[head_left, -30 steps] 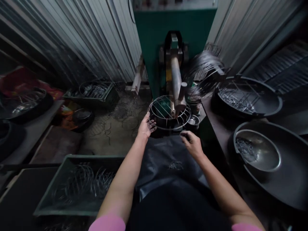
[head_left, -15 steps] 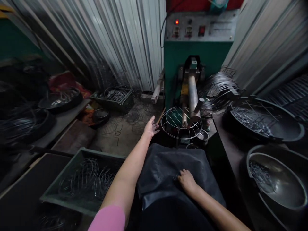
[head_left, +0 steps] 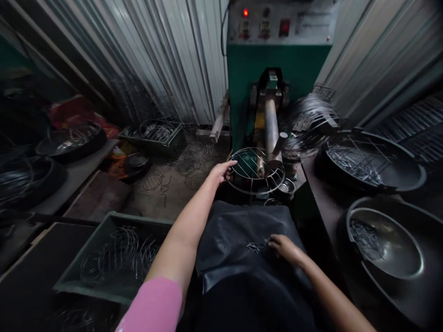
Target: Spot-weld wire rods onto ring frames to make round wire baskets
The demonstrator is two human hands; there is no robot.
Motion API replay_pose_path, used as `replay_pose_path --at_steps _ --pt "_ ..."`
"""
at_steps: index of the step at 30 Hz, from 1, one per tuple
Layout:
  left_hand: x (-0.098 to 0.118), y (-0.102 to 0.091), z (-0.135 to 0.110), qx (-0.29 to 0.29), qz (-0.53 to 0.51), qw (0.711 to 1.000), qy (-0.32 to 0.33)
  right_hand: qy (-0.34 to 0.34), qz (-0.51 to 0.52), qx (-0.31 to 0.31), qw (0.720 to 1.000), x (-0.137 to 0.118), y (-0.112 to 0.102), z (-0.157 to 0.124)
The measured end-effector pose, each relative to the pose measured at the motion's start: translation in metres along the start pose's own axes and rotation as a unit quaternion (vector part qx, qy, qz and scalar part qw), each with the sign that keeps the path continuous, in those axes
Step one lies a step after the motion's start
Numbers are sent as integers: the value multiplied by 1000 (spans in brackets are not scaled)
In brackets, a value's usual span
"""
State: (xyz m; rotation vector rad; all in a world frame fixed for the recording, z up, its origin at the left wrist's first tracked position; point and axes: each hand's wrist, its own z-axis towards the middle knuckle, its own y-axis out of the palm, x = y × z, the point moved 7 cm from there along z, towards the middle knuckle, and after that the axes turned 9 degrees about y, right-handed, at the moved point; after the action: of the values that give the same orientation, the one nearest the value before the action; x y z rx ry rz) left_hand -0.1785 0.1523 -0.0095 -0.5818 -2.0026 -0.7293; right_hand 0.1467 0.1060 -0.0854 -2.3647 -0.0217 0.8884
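- Steel wire rack (head_left: 249, 161) sits at twelve o'clock, near level; the nearer left hand (head_left: 220, 172) curls on its nine-o'clock rim.
- Short wires (head_left: 255, 247) on the dark apron (head_left: 238, 221) lie nine o'clock from the right hand (head_left: 284, 246), fingertips almost meeting; their hold I can't tell.
- Left fingers, splayed a moment ago, now grip.

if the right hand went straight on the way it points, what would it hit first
Likely the small wire pieces on the dark lap cover, just past the right hand; depth is unclear.

I have my left hand (head_left: 221, 172) stretched beyond the apron (head_left: 238, 222), fingers curled; my right hand (head_left: 284, 248), fingers bent, is over the apron.
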Motion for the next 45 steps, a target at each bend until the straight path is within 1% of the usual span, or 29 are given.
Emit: replay_pose_path --at_steps 2,3,4,5,7,8,9,10,11,13,15,17,20,21,22,23,24,25,26,27,28,30,34,39,42,43,45 --pt "-4 -7 -9 -2 8 1000 5 30 37 -9 999 8 -9 1" --pt "-5 -10 -14 1 17 1000 9 28 20 1 999 9 -16 1" --pt "-7 -13 -19 7 13 1000 11 21 -24 18 999 8 -24 -1" --pt "-9 -16 -24 15 7 1000 12 19 -93 40 995 6 -31 -4" --pt "-12 -19 -33 31 -3 999 16 34 -244 83 966 1 -40 -8" --pt "-13 -20 -36 40 -7 999 18 45 -300 99 948 -2 -40 -10" --pt "-14 -20 -39 49 -8 999 21 55 -333 109 935 -7 -36 -10" --pt "-14 -21 -42 57 -9 998 23 60 -347 113 929 -11 -30 -9" --pt "-15 -21 -43 64 -9 998 24 60 -347 112 929 -16 -21 -7" --pt "-16 -21 -45 70 -9 997 25 54 -342 100 933 -24 -3 -1" --pt "-16 -22 -44 67 -8 997 20 54 -333 93 937 -26 6 7" --pt "-17 -23 -44 64 -6 998 14 50 -312 94 944 -23 0 11" --pt "-18 -24 -44 63 -6 998 8 34 -265 93 959 -12 -22 10" --pt "-18 -23 -44 63 -7 998 7 33 -218 89 971 -6 -29 8" --pt "-17 -23 -45 64 -8 998 7 34 -141 85 986 0 -35 5" --pt "-17 -23 -45 65 -9 998 7 34 -39 80 995 7 -39 1" --pt "-17 -22 -45 66 -9 998 8 34 77 75 994 13 -41 -4" --pt "-17 -22 -46 66 -11 998 9 34 186 72 979 20 -41 -7" --pt "-17 -22 -46 66 -13 998 10 35 270 70 960 26 -39 -11" --pt "-17 -22 -46 66 -14 998 9 35 315 73 946 31 -36 -13" --pt "-17 -22 -45 66 -16 998 9 38 335 80 938 36 -33 -15" --pt "-18 -22 -45 65 -21 998 10 43 326 93 940 44 -27 -16" --pt "-20 -22 -45 59 -32 998 10 35 240 111 964 51 -18 -12" --pt "-20 -22 -50 63 -36 997 4 -17 110 139 984 41 -16 -15" --pt "-20 -22 -55 72 -39 997 3 -36 50 136 989 33 -15 -22" --pt "-20 -22 -56 74 -41 996 4 -43 33 146 988 31 -17 -25" --pt "-21 -21 -57 72 -43 996 5 -53 -8 201 978 29 -24 -33"
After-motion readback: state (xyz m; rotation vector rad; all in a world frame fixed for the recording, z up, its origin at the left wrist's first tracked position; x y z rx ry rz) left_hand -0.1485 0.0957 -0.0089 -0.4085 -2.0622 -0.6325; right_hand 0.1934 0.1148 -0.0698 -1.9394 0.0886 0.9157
